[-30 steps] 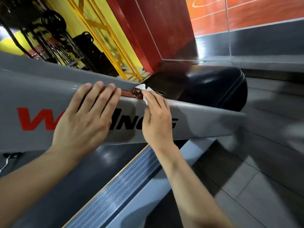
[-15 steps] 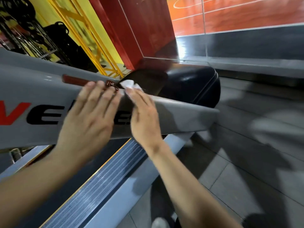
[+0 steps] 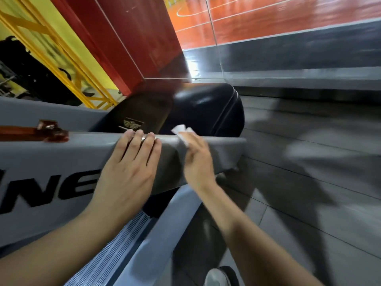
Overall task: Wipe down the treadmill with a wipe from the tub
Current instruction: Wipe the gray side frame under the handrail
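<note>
A grey treadmill side arm [image 3: 53, 159] with black lettering runs across the view and ends at the right. My left hand [image 3: 127, 168] lies flat on its side, fingers straight and reaching its top edge. My right hand [image 3: 196, 159] presses a small white wipe [image 3: 181, 131] onto the top edge near the arm's end; the wipe sticks out past the fingertips. Behind the arm sits the black motor cover [image 3: 198, 108]. The wipe tub is out of sight.
Red-brown tape [image 3: 47, 132] is stuck on the arm's top edge at left. The ribbed foot rail [image 3: 115, 248] runs below my arms. A shoe [image 3: 218, 277] stands on the grey tiled floor. A red pillar [image 3: 127, 38] and yellow frame [image 3: 68, 65] rise behind.
Both hands have slid right along the arm, away from the tape and towards its end. The wipe is now close to the arm's tip.
</note>
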`<action>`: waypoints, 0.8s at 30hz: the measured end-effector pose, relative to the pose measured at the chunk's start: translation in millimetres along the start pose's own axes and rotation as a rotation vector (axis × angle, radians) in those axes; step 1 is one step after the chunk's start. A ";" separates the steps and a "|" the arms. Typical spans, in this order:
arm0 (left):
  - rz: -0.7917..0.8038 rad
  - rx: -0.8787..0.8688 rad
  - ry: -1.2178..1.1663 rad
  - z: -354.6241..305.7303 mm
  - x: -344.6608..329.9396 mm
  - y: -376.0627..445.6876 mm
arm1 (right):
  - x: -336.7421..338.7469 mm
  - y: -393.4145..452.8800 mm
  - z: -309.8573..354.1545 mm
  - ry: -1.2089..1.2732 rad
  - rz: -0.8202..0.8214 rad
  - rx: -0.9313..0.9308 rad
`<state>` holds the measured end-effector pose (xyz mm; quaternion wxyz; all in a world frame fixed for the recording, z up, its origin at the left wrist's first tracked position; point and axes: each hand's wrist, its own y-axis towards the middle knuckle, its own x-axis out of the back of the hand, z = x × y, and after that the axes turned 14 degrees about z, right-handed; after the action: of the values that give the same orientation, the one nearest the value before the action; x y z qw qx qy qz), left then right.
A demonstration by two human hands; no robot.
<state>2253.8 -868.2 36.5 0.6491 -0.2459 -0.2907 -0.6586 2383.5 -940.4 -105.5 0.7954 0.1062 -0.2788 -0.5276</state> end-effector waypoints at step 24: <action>0.103 -0.046 -0.216 -128.5 -78.0 128.7 | 21.9 55.5 -279.5 0.332 -0.119 -0.829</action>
<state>2392.0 -901.4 -101.2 0.6412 -0.3445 -0.3308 -0.6006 2588.3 -971.7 -302.3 0.7731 -0.1222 0.0941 -0.6152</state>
